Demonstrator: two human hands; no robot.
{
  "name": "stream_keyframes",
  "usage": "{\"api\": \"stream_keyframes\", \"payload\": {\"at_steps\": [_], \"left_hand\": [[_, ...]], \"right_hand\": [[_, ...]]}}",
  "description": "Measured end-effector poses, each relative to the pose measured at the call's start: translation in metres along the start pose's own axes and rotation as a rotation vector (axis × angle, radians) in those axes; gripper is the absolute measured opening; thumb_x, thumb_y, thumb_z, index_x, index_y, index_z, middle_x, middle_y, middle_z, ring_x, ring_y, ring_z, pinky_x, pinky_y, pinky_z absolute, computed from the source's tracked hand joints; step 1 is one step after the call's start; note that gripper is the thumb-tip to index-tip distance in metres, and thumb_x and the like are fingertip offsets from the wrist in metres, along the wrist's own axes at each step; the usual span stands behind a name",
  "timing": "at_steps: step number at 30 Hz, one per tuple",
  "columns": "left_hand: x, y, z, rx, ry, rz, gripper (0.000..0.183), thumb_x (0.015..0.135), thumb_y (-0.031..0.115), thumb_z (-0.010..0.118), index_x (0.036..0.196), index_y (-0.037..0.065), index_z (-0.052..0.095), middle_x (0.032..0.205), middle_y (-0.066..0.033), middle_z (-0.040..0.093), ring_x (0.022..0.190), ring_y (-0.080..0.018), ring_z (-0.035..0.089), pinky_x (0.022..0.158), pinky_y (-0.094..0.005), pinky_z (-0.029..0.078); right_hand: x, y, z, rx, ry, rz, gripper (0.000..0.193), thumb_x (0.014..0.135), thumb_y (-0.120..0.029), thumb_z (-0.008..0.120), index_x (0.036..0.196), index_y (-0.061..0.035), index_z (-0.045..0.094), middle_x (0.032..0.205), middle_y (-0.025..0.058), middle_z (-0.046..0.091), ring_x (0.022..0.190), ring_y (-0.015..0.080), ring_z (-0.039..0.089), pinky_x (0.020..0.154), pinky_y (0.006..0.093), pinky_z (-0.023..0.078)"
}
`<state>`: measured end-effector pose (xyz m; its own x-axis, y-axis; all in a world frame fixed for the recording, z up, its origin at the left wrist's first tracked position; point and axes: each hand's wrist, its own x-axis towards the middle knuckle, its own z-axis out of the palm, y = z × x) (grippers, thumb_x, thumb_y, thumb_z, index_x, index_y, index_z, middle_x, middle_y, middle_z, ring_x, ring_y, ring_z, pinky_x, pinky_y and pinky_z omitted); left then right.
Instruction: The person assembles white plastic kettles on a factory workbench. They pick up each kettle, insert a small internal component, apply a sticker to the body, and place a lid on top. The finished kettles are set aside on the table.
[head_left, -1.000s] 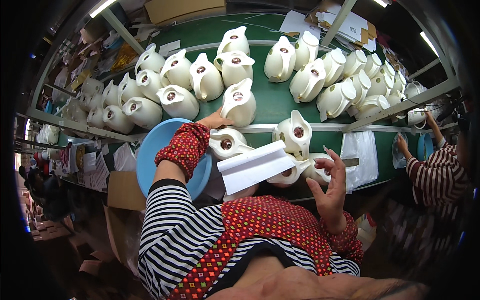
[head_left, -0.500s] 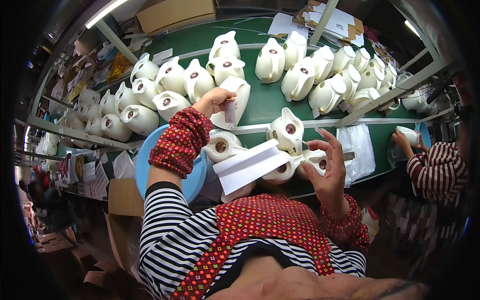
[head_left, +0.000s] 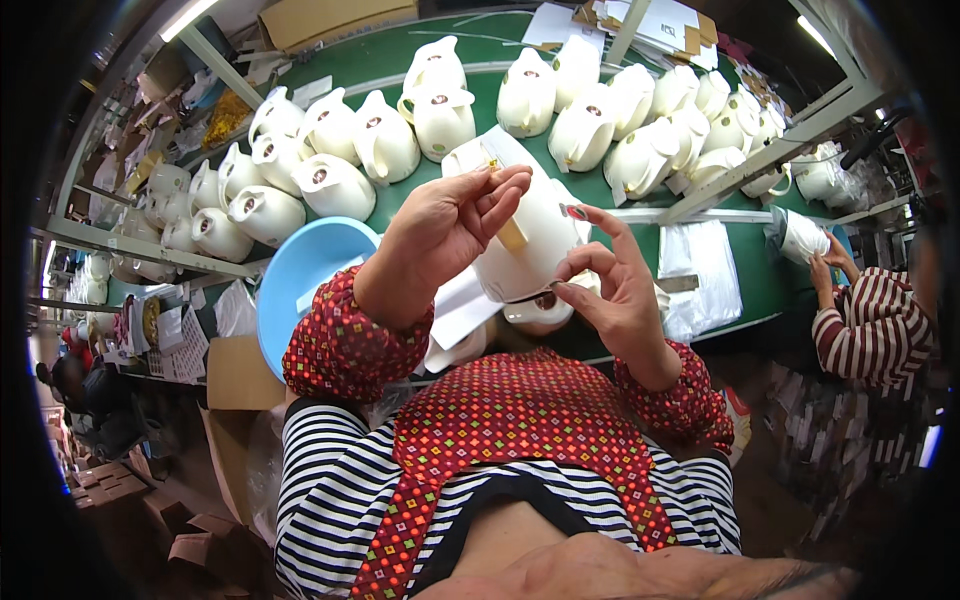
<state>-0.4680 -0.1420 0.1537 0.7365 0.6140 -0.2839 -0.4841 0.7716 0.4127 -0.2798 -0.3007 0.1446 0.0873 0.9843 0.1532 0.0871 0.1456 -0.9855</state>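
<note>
A white jug stands close in front of me, between my hands, with a white card-like piece by its upper part. My left hand is pinched at the jug's left side, with a small gold-coloured bit at its fingertips. A yellowish strip shows beside its fingers. My right hand has thumb and forefinger pinched near the jug's lower right edge, next to a thin dark line. What each pinch holds is too small to make out. A folded white paper lies below the left wrist.
A light blue basin stands left of my arm. Several white jugs fill the green bench. Clear plastic bags lie at right. A metal post rises there. Another person's hands hold a white jug farther right.
My left hand has come nearer and no longer holds the pale tag out over the far jug. A white jug now stands between my hands. My right hand has moved left, its fingers closing.
</note>
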Motion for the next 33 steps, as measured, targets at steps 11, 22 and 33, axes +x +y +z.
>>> {"api": "stream_keyframes", "payload": {"at_steps": [11,22,33], "left_hand": [[-0.045,-0.052,0.000,-0.275,-0.059,-0.083,0.034,0.111,0.010,0.037,0.135,-0.013,0.044,0.132,-0.0228,0.060,0.118,-0.0266,0.066,0.104,-0.0323,0.058],[-0.059,-0.055,0.005,-0.345,-0.153,-0.071,0.036,0.111,0.011,0.037,0.137,-0.014,0.044,0.132,-0.0223,0.060,0.119,-0.0254,0.065,0.104,-0.0314,0.058],[-0.062,-0.063,0.008,-0.366,-0.233,-0.141,0.038,0.112,0.012,0.035,0.138,-0.016,0.042,0.133,-0.0228,0.059,0.120,-0.0260,0.065,0.105,-0.0324,0.057]], "right_hand": [[-0.042,0.008,-0.002,-0.268,-0.224,0.010,0.088,0.087,0.009,0.070,0.158,0.0013,0.019,0.093,0.0039,0.064,0.099,0.0134,0.059,0.100,0.0285,0.045],[-0.047,0.025,0.019,-0.416,-0.162,-0.146,0.091,0.082,0.006,0.073,0.159,-0.0051,0.025,0.090,0.0067,0.070,0.097,0.0249,0.065,0.106,0.0413,0.039],[-0.048,0.028,0.022,-0.558,-0.143,-0.338,0.089,0.080,0.003,0.074,0.157,-0.0055,0.030,0.091,0.0044,0.069,0.098,0.0265,0.065,0.108,0.0497,0.034]]}}
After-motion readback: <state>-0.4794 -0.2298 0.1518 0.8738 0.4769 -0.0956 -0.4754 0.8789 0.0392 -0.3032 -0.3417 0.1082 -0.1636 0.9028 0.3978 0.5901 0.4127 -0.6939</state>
